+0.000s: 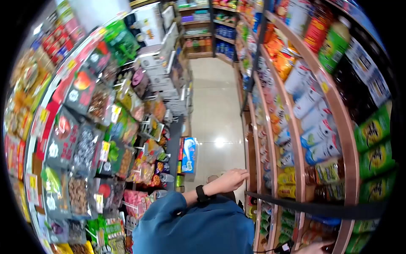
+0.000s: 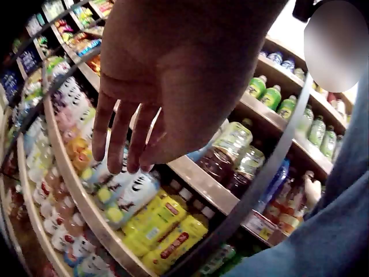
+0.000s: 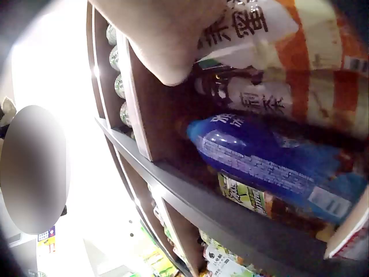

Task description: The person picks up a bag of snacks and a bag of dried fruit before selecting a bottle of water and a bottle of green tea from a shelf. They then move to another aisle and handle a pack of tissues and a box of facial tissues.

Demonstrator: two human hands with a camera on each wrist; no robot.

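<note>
In the head view my left hand (image 1: 229,181), with a black band at its wrist, hangs over the aisle floor before the right-hand shelves. The left wrist view shows this hand (image 2: 155,92) holding nothing, its fingers loosely extended before yellow-labelled bottles (image 2: 174,228). My right hand (image 1: 315,248) reaches into a shelf at the head view's bottom right edge, its fingers partly hidden. Only part of the right hand (image 3: 164,43) shows in the right wrist view, beside an orange-and-white labelled bottle (image 3: 323,63) and above a blue bottle (image 3: 265,156); whether it touches either, I cannot tell.
Bagged snacks (image 1: 78,194) hang on the left rack, with stacked boxes (image 1: 158,67) behind. Tiled floor (image 1: 215,97) runs between the racks. A blue box (image 1: 189,155) stands low at the left. A dark strap-like bar (image 1: 313,206) crosses the right-hand bottle shelves.
</note>
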